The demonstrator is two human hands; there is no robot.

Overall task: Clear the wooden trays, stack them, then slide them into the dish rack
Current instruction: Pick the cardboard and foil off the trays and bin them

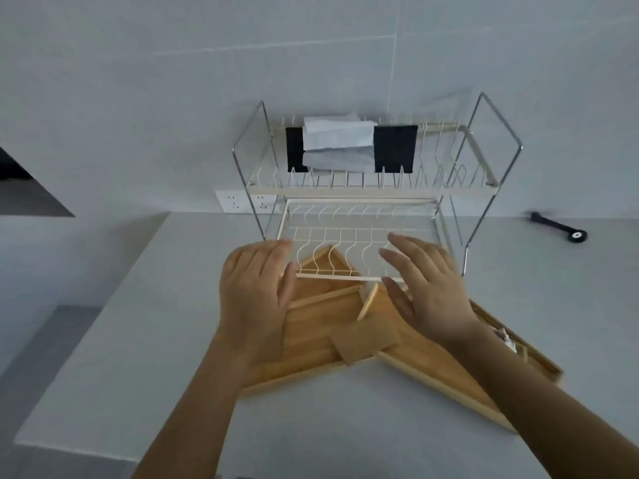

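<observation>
Both hands open, gripping nothing: left [254, 299], right [427, 288]; wooden trays [311, 337] beneath; dish rack [363, 209] beyond.

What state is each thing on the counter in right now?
Left tray: flat, far corner under the rack's lower shelf.
Right tray: flat, unstacked, small items at its right end.
Wooden card: lying across both trays.
Dish rack: upright, cloths on top tier.
Left hand: open.
Right hand: open.

— How is the scene lit?
— Dimly, in a flat bluish grey; only faint shadows are cast on the table [138, 340].
— And sharpness?
— Both hands are smeared by motion blur; straight lines are bowed toward the edges.
</observation>
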